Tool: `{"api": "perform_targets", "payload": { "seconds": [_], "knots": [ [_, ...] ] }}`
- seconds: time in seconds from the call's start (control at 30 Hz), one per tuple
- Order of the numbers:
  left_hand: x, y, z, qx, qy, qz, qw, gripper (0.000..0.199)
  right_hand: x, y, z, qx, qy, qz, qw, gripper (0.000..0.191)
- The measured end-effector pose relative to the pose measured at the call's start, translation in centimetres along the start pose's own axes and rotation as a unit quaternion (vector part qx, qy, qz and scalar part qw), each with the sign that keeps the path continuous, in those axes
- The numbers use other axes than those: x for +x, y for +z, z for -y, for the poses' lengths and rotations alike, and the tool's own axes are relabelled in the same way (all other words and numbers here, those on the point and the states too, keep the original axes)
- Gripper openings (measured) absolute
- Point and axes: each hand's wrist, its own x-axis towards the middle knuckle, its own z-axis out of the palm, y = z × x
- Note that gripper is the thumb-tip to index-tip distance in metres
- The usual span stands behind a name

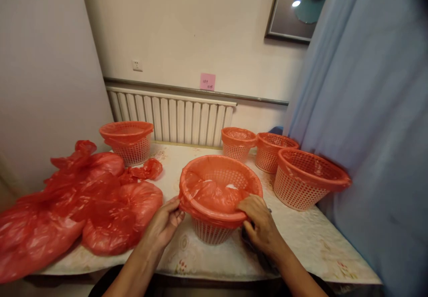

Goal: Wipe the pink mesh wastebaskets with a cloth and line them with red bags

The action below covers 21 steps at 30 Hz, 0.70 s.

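In front of me stands a white perforated plastic basket [214,232], lined with a thin red plastic bag [217,194] whose edge is folded out over the rim. My left hand [167,221] is at the left side of the rim, thumb and forefinger pinching the bag's edge, the other fingers curled. On the right, my right hand [259,219] grips the rim and the bag, fingers over the inside and thumb outside. Inside the basket the bag's bottom is puffed up. Something dark, partly hidden, lies below my right hand.
Several full red plastic bags [107,203] are heaped on the left. A lined basket [130,147] stands behind them. At right are three more lined baskets [301,187], near a blue curtain [368,109]. A patterned cloth [334,243] covers the table; a radiator [174,116] is behind.
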Motion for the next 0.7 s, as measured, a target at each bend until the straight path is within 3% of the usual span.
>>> {"api": "perform_targets", "payload": {
  "seconds": [0.07,0.13,0.2,0.27,0.3,0.37,0.43,0.53,0.6,0.7],
  "knots": [
    [-0.4,0.2,-0.6,-0.007,0.025,-0.006,1.0,0.02,-0.4,-0.1,0.2,0.025,0.032,-0.055,0.998,0.04],
    [-0.9,0.6,-1.0,-0.014,0.028,-0.004,1.0,0.021,-1.1,0.1,0.2,0.05,0.126,-0.152,0.979,0.042],
    [-1.2,1.0,-1.2,-0.026,0.019,-0.012,0.999,0.02,-1.9,0.5,-0.1,0.11,0.266,-0.274,0.918,0.041],
    [-1.6,1.5,-1.3,-0.033,0.009,-0.027,0.999,0.018,-2.5,1.3,-0.6,0.227,0.403,-0.35,0.814,0.041],
    [-1.7,1.8,-1.2,-0.031,0.001,-0.03,0.999,0.016,-2.7,1.7,-0.8,0.3,0.452,-0.354,0.762,0.041],
    [-2.1,2.4,-1.1,-0.022,-0.019,-0.015,0.999,0.016,-2.7,2.5,-1.1,0.446,0.506,-0.306,0.672,0.043],
    [-2.4,2.9,-1.0,-0.012,-0.034,0.007,0.999,0.018,-2.5,3.2,-1.1,0.56,0.525,-0.247,0.591,0.039],
    [-3.0,3.2,-1.0,-0.011,-0.052,0.017,0.998,0.019,-2.0,3.8,-0.6,0.648,0.527,-0.257,0.487,0.027],
    [-3.4,3.2,-1.1,-0.018,-0.055,0.012,0.998,0.019,-1.7,3.7,-0.1,0.671,0.51,-0.283,0.458,0.028],
    [-3.9,3.4,-1.6,-0.028,-0.029,0.009,0.999,0.02,-1.3,3.0,0.2,0.679,0.491,-0.299,0.458,0.03]
  ]
}}
